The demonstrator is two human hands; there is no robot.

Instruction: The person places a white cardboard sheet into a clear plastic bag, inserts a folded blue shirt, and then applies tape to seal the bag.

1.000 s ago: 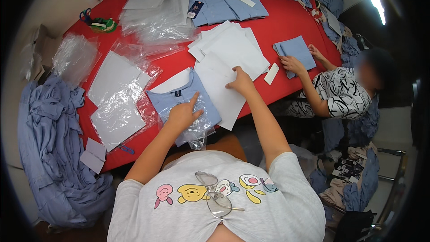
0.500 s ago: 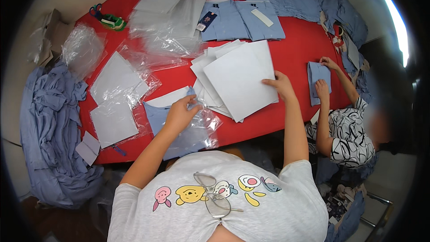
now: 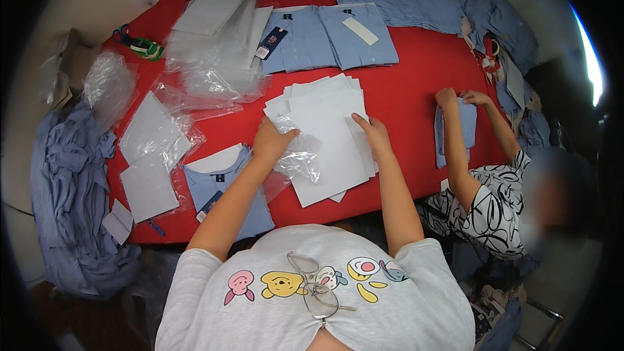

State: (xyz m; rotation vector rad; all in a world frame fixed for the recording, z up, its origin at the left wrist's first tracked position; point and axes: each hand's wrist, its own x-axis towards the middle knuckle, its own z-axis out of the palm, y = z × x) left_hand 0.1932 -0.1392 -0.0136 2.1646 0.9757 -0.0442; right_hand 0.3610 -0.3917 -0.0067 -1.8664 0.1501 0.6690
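Note:
A fanned stack of stiff white sheets [image 3: 331, 149] lies in front of me, between my two hands. At its left edge is my left hand [image 3: 273, 142], thumb over the top, gripping the stack together with a crumpled clear plastic bag [image 3: 304, 161] that drapes across the sheets. My right hand [image 3: 373, 135] holds the right edge, its thumb on top and its other fingers partly hidden. Beneath my left forearm lies a folded blue shirt [image 3: 252, 216] with a white sheet showing at its collar and a dark tag [image 3: 209, 205].
The table has a red cover [image 3: 408, 101]. Beyond the stack lie bagged white sheets [image 3: 211, 16] and folded blue shirts [image 3: 357, 36]. Scissors [image 3: 120, 34] and green tape [image 3: 146, 48] sit far left; piled blue garments [image 3: 68, 201] hang nearer. A co-worker's hands [image 3: 458, 96] hold folded blue cloth at right.
My left hand has moved from above the blue shirt to the stack, bringing the plastic bag. The white sheets have turned straighter and shifted left and nearer. The co-worker's hands have moved up the cloth.

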